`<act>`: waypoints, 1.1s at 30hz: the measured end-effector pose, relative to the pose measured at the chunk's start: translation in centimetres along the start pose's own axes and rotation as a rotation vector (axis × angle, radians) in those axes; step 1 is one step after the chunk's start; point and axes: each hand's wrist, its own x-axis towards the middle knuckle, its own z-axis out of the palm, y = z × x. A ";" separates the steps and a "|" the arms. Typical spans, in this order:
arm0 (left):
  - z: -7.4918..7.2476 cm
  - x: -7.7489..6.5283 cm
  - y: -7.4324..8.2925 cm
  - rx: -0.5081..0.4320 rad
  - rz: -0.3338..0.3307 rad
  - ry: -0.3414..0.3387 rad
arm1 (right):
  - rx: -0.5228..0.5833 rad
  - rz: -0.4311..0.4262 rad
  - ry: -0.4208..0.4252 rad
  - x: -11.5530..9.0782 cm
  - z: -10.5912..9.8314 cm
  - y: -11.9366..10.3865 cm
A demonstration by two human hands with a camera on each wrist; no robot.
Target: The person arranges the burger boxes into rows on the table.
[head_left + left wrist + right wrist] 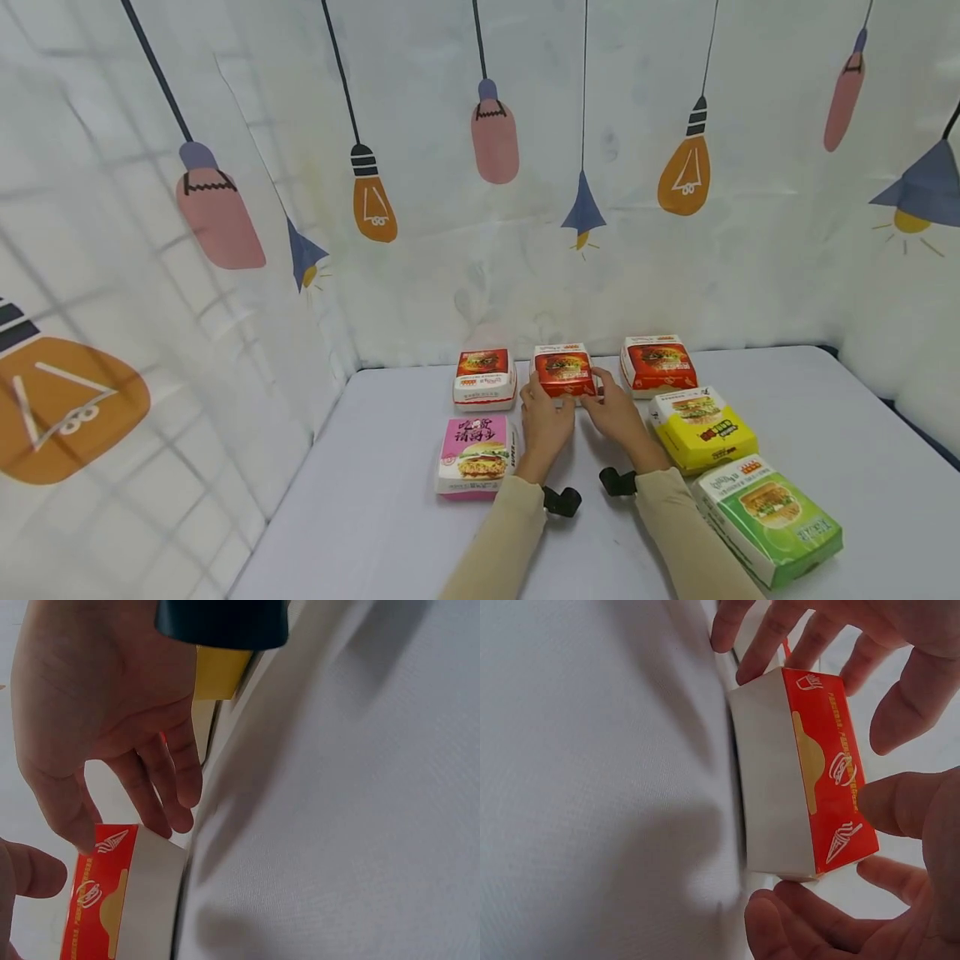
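Note:
A red-and-white burger box (563,372) sits on the table in the middle of the back row, with both hands around it. My left hand (546,421) is at its left end, thumb tip at the red printed panel and loosely extended fingers by the side. On the right end are the fingertips of my right hand (617,414), seen in the right wrist view, where the right thumb stands off the panel. That view shows the box's white front wall and red panel (817,750) between the two hands. Part of its lid edge is hidden by fingers in the head view.
Red-and-white boxes stand left (484,381) and right (657,367) of the middle one. A pink box (476,458) is front left. A yellow box (703,429) and a green box (768,518) run down the right side. The patterned curtain (525,275) borders the table (375,500).

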 end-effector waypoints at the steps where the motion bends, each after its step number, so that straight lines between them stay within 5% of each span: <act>1: -0.1 0.0 0.0 0.002 0.000 -0.003 | -0.003 -0.005 0.009 0.0 0.0 0.0; 7: -0.5 -0.2 -0.2 0.032 -0.003 0.004 | 0.010 -0.042 0.038 -0.1 0.2 0.0; 21: -0.2 -0.2 -0.4 0.008 0.032 0.000 | 0.008 0.029 0.007 -0.4 -0.1 0.0; 33: 0.5 0.1 -0.6 0.013 0.015 0.027 | 0.052 -0.004 0.076 -0.1 0.2 0.1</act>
